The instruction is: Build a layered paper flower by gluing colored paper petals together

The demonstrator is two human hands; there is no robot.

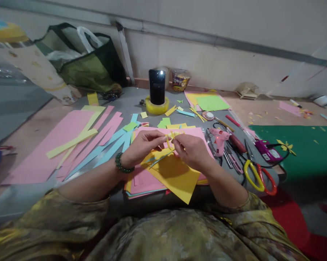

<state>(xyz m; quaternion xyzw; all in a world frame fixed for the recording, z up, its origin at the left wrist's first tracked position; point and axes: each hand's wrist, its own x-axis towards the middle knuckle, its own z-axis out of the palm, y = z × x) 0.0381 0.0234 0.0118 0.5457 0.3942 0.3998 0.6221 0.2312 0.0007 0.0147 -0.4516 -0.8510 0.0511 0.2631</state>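
Observation:
Both hands meet above a stack of coloured paper, pinching one narrow yellow paper strip (169, 142) that curls between the fingertips. My left hand (145, 146), with a green bead bracelet (122, 164) at the wrist, grips the strip from the left. My right hand (193, 150) is closed on it from the other side, its fingertips partly hidden. Below them lies an orange-yellow sheet (176, 177), turned at an angle over pink sheets (144, 183). Thin blue paper slivers (160, 159) rest on the yellow sheet.
Pink, yellow and blue strips (109, 146) spread to the left. On the right lie a pink glue gun (219, 139), scissors with yellow and red handles (257, 177), and a purple box with a cord (268, 150). A phone (157, 87) stands in a yellow tape roll (158, 107) behind.

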